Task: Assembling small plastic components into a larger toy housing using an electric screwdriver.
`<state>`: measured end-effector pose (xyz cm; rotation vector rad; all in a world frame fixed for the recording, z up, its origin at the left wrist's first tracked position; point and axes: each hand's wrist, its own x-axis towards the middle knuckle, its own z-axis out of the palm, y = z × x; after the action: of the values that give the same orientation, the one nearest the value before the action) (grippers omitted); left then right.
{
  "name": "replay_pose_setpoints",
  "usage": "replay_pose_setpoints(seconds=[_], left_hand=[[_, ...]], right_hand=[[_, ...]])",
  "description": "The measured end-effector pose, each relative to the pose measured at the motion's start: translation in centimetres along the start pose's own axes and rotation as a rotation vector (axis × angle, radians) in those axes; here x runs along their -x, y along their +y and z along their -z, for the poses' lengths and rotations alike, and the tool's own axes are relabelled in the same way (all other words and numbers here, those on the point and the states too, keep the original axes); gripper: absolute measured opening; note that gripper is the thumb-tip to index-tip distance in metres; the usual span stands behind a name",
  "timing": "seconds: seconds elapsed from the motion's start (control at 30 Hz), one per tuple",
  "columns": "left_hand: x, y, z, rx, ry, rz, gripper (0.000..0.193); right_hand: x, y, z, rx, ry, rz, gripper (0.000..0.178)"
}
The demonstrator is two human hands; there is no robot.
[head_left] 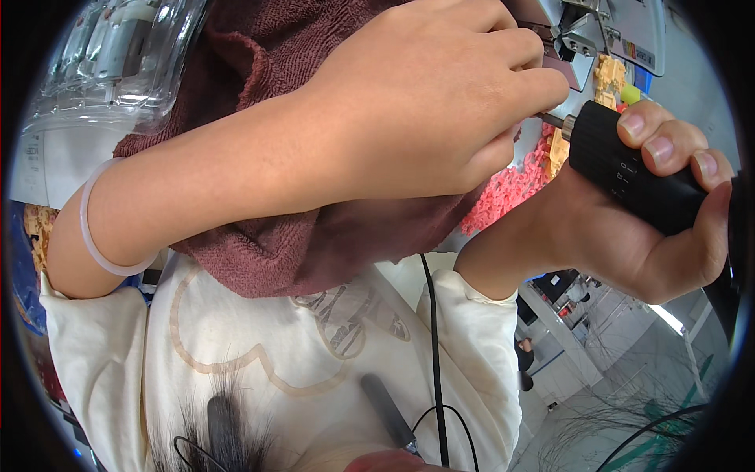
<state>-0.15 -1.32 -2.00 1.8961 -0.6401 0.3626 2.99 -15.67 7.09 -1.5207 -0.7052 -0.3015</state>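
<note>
Your right hand (633, 248) grips a white-marked black tool (625, 161) near three o'clock. Your left hand (448, 94) curls; its contents I cannot tell.

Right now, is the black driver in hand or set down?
In hand: the right hand grips the black driver, fingertips curled over it.

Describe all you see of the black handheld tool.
The black handheld tool looks like a powered screwdriver: a cylindrical, seemingly plastic body with pale markings, a silvery metal nose and a slim shaft. It slants, nose toward the picture's upper left. The right hand grips the body. The left hand hides the shaft's tip; contact there is unclear.
</note>
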Motion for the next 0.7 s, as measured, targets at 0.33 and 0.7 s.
replay_pose_setpoints(seconds=[0.33,0.7], left_hand=[[0.2,-0.3,0.1,0.038,-0.002,-0.008,0.03],[0.0,-0.3,0.0,0.065,0.0,-0.001,0.03]], right_hand=[[0.1,0.5,-0.8,-0.023,0.088,0.002,0.022],[-0.1,-0.5,-0.1,0.043,-0.1,-0.093,0.025]])
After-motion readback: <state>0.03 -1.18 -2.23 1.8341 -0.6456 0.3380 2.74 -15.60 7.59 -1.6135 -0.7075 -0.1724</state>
